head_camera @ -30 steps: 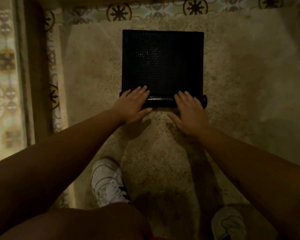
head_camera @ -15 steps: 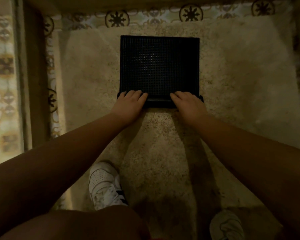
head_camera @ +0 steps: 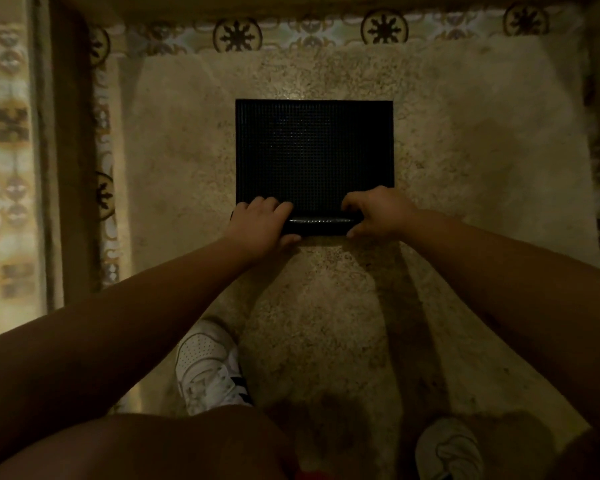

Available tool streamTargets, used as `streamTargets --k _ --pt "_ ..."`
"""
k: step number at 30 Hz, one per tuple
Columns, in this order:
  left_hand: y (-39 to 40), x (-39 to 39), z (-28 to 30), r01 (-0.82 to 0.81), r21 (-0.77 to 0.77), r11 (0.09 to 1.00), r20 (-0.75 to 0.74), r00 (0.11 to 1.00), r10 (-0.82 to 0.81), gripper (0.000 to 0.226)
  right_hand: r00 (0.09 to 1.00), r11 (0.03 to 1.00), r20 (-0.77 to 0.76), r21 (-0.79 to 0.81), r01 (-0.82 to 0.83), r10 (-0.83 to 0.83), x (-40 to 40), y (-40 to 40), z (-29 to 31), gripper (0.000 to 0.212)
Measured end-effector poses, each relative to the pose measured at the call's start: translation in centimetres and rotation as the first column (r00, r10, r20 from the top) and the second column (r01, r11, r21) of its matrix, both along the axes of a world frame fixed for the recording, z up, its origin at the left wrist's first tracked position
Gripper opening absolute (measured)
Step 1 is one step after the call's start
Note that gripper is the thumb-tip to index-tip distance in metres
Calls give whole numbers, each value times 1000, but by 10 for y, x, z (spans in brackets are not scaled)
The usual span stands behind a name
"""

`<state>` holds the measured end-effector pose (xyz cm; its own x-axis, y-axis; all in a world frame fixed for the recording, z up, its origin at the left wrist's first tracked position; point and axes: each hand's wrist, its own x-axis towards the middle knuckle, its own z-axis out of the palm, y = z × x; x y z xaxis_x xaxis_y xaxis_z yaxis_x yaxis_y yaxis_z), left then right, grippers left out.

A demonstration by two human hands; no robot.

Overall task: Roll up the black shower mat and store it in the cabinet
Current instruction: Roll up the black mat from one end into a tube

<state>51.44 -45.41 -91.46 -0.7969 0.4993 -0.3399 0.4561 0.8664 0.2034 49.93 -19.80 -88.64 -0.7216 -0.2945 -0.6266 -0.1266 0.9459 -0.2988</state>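
Two hands on the roll, roughly half of the black studded rubber shower mat (head_camera: 314,150) still flat on the shaggy beige rug (head_camera: 465,150).

Left hand (head_camera: 260,225) and right hand (head_camera: 374,213) both curled over the glossy rolled tube at the near edge, fingers (head_camera: 274,204) gripping it. Best to keep even pressure both ends, roll tight and straight, else goes cone-shaped. Bumpy, floppy, grippy stuff. Patterned tile floor (head_camera: 238,34) around; no cabinet in sight.

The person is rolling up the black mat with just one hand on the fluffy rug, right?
Not quite. The head view shows both hands on it: the left hand and the right hand each grip the rolled end of the black shower mat. The rest is right: it lies on the fluffy beige rug.
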Motion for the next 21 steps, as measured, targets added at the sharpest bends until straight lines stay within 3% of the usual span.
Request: streamTargets --k 7,10,14,16,18,21 --pt "-4 -6 0 21 29 999 60 998 -23 58 986 989 124 -90 121 -109 0 0 -2 55" --pt "-4 -14 4 21 69 997 111 993 -28 55 997 993 22 -86 77 -75 11 1 -3 58" --pt "-4 -25 7 -27 147 989 154 988 4 49 954 998 -297 -55 35 -49 51 -9 -4 77" --pt "-5 -26 7 -15 156 988 160 987 -10 51 918 1000 -396 -26 -13 2 66 -15 -8 71" --pt "-5 -23 6 25 140 990 133 990 -43 51 899 997 -434 -71 35 -62 65 -16 -11 57" --pt "-6 -25 4 6 149 989 135 990 -26 49 923 988 -362 -132 86 -129 44 -12 -7 48"
